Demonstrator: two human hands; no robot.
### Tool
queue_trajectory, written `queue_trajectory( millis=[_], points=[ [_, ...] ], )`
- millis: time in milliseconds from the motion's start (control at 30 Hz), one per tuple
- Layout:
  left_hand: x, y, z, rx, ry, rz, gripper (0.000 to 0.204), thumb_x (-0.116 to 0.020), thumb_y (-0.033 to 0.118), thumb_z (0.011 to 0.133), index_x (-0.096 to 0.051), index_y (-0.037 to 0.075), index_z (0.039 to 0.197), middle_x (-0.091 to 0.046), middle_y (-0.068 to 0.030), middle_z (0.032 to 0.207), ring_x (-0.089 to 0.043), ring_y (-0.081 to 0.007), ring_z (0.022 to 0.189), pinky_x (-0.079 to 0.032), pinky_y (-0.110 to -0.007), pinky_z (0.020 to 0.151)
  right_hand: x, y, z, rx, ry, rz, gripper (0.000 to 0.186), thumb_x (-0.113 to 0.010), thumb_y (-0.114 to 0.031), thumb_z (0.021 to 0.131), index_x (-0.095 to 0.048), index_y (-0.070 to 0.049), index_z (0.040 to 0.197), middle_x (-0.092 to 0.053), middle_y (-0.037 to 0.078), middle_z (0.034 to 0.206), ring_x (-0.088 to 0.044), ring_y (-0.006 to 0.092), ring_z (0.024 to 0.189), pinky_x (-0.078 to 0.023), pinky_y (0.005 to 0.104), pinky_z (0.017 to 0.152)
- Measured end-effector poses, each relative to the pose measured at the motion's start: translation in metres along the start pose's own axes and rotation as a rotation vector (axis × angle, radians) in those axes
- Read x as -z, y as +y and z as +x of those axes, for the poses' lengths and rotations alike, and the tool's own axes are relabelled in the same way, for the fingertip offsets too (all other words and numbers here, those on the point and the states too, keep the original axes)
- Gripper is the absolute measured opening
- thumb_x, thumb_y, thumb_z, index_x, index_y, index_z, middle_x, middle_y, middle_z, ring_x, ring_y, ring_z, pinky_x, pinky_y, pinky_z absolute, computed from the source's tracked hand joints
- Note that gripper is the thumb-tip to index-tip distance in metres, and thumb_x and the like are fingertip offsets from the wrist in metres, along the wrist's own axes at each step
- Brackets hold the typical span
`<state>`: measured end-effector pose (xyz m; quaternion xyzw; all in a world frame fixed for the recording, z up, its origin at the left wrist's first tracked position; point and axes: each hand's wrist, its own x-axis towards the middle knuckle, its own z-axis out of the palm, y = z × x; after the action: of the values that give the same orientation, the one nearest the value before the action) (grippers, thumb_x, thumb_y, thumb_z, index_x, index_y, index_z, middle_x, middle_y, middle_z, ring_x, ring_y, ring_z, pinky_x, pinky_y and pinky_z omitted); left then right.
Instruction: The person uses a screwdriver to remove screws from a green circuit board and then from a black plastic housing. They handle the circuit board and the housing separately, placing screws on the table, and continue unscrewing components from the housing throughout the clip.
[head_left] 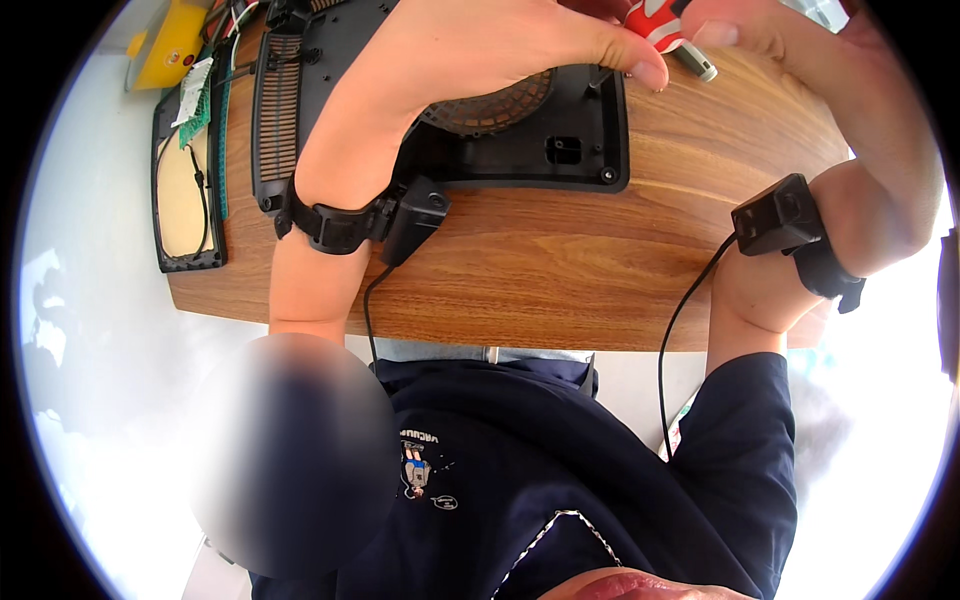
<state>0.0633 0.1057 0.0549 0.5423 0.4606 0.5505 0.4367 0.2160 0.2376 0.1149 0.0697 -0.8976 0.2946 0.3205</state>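
Observation:
At the top edge of the head view, both hands meet around a red-and-white handled tool (657, 24) with a short grey end; its exact kind is unclear. My right hand (775, 35) is closed on it, thumb pressed against its side. My left hand (500, 45) reaches over from the left, its thumb beside the red part and its other fingers curled toward it, partly cut off by the picture's edge. Beneath my left hand and wrist lies a black plastic housing (480, 165) with a round grille (500, 110) and a slotted vent (280, 110) along its left side.
The wooden table (530, 270) has a curved near edge. A black-framed panel (185, 225) with a cable lies at its left, beside a green circuit board (198, 125) and a yellow object (165, 45). Black cables run down from the small boxes strapped to both wrists.

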Motion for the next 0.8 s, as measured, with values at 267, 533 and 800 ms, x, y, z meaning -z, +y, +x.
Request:
queue_trajectory(
  millis=[267,533,800],
  points=[
    [0.012,-0.016,-0.003,-0.102,-0.049,0.029,0.018,-0.065,-0.007,0.095,-0.067,-0.003,0.113,-0.074,-0.0054,0.102,-0.069,-0.0136,0.096,-0.057,-0.028,0.089,0.004,-0.003,-0.007,-0.040,0.035,0.000,0.032,-0.093,-0.019,0.076,-0.069,-0.001,0.085,-0.065,0.001,0.078,-0.059,0.0086,0.069,-0.046,0.0236,0.061],
    [0.008,-0.014,0.000,-0.109,-0.085,0.034,0.032,-0.073,-0.002,0.093,-0.063,-0.003,0.123,-0.072,-0.0053,0.112,-0.069,-0.0144,0.097,-0.056,-0.030,0.092,0.003,-0.005,-0.006,-0.072,0.027,0.010,0.031,-0.093,-0.019,0.076,-0.069,-0.001,0.085,-0.065,0.001,0.077,-0.059,0.0085,0.069,-0.046,0.0236,0.061],
    [0.007,-0.010,-0.005,-0.004,-0.031,-0.054,0.025,-0.080,0.005,0.090,-0.066,-0.005,0.108,-0.073,-0.0083,0.095,-0.071,-0.0151,0.087,-0.058,-0.029,0.083,0.007,-0.007,-0.008,-0.105,0.035,0.012,0.031,-0.093,-0.019,0.076,-0.069,-0.001,0.085,-0.065,0.001,0.077,-0.059,0.0083,0.068,-0.046,0.0235,0.061]
  ],
)
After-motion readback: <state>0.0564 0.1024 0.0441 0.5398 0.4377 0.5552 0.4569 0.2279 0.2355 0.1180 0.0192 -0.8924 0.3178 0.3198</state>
